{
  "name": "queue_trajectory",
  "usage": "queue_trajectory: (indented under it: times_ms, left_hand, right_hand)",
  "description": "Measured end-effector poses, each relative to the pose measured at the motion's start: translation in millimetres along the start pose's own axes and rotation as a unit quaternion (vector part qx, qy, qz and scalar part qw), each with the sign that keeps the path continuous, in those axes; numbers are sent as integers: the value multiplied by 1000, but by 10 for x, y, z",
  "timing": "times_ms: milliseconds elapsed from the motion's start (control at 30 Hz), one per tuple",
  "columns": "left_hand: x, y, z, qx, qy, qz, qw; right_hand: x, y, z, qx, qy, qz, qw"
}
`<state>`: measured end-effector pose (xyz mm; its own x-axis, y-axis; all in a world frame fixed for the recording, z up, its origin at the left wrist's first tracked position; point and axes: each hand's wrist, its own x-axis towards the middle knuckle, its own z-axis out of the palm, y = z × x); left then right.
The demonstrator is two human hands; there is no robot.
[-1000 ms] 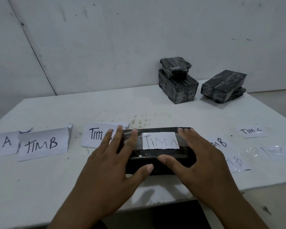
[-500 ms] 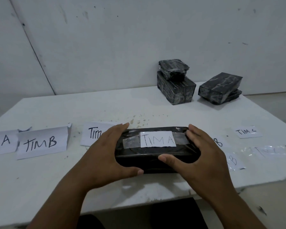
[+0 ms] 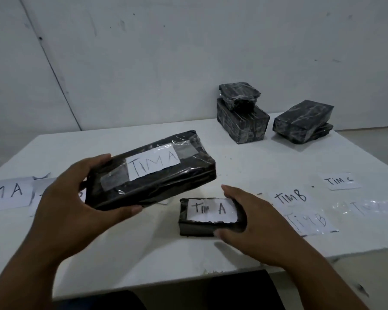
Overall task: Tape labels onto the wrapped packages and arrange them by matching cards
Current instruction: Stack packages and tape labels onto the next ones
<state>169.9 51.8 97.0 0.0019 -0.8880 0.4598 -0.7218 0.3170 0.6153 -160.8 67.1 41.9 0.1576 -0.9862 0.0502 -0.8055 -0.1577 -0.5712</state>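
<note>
Glossy, crinkled black plastic film is seen on the large package [image 3: 152,171]; its paper label [image 3: 154,162] is matt white, clear tape shining beside it. The table [image 3: 278,157] is smooth, matt, speckled.

Two bare hands and forearms enter from the near edge of the view. The left hand [image 3: 76,198] and the right hand [image 3: 255,224] wear no gloves, rings, watches or bracelets that can be seen. Both forearms are uncovered as far as the frame shows them; no sleeve or cuff appears on either side. The fingernails that show on the thumbs are short and unpainted. At the very near edge, between the forearms and below the table line, lies a dark shape; whether it is clothing cannot be told.
</note>
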Motion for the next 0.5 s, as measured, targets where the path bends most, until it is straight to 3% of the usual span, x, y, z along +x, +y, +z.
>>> queue_trajectory:
  times_ms: [67, 167, 400, 500]
  left_hand:
    - [-27, -30, -39, -12, 7, -12, 1000]
    - [-69, -61, -57, -21, 7, -19, 1000]
    - [-163, -14, 66, -43, -53, -6, 998]
    - [-194, 25, 210, -55, -79, 1, 995]
  right_hand:
    - [54, 8, 55, -39, 0, -27, 999]
    - [78, 42, 41, -7, 34, -30, 999]
    - [59, 119, -432, 55, 293, 71, 952]
    - [48, 102, -649, 70, 342, 75, 934]
